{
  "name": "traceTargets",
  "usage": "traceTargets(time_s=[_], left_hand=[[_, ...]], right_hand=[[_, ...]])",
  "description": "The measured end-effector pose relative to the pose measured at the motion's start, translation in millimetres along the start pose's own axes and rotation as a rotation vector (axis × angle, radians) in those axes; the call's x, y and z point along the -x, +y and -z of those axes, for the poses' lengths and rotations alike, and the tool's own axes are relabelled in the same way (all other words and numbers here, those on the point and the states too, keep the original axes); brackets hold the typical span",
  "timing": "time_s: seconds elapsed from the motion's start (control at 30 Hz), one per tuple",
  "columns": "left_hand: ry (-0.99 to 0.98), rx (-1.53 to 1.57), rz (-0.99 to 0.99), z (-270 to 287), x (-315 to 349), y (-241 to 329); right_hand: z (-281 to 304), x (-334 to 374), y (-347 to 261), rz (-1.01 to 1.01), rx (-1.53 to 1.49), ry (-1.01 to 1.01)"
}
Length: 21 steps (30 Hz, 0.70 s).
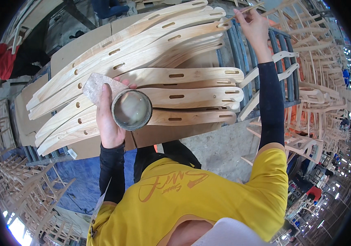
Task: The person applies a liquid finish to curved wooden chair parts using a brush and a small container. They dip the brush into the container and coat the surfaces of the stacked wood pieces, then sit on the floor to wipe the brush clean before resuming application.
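Pale wooden slats (pixel 208 76) were spread beneath the cup (pixel 132 127) and block (pixel 93 87) clasped in the left hand (pixel 109 123); a stick (pixel 256 6) was pinched by the right hand (pixel 254 28), slat-end dabbing seemingly underway, steady aim required.

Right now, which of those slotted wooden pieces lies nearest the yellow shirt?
The bottommost slotted piece in the picture: no other lies between it and the shirt.

Slatted blue-grey metal rack (pixel 237 49) supports flattened cardboard (pixel 73 57). Curved, slotted wooden pieces (pixel 202 97) lie lengthwise across it: an overlapping group on the far side, three side by side nearer, right ends reaching over the bars.
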<state>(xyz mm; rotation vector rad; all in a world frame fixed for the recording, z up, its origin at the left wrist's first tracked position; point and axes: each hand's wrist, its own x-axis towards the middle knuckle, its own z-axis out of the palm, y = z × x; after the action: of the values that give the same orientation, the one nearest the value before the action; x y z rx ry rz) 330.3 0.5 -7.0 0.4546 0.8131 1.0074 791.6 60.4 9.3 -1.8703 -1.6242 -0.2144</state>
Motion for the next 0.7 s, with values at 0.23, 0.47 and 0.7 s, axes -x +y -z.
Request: traceTargets(time_s=[0.23,0.47,0.7], left_hand=[[0.011,0.024,-0.003,3,0,-1],[0.028,0.062,-0.012,0,1,-1],[0.042,0.072,-0.008,0,3,-1]], right_hand=[[-14,2,2,-0.011,0.102,-0.044],[-16,-1,25,0.004,0.094,-0.065],[-13,-6,20,-0.041,-0.037,-0.145]])
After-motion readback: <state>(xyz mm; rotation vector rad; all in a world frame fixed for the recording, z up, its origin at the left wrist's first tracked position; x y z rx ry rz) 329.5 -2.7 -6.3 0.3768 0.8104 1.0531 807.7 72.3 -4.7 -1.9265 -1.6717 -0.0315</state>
